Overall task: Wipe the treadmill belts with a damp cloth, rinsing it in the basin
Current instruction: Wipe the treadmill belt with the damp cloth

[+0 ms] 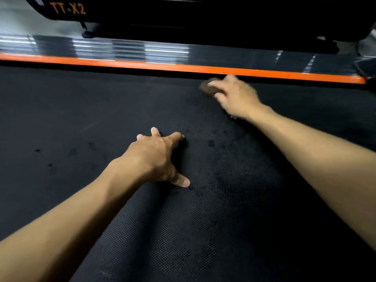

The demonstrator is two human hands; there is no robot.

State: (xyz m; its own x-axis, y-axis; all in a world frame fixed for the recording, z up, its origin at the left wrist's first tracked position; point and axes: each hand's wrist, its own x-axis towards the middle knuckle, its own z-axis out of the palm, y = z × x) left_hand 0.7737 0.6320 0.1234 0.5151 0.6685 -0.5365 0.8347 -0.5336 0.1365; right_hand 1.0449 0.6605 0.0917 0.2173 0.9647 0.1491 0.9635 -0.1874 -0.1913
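The black textured treadmill belt (81, 110) fills most of the view, with dark damp spots near its middle. My right hand (236, 96) grips a small dark brown cloth (207, 88) and holds it down on the belt close to the far orange edge; the cloth is blurred and mostly covered by my fingers. On the middle of the belt my left hand (156, 155) rests with fingers spread and thumb out, holding nothing.
An orange strip (142, 65) runs along the belt's far side, with a glossy dark side rail (122, 47) behind it. Beyond stands a black machine body marked TT-X2 (68, 8). No basin is in view.
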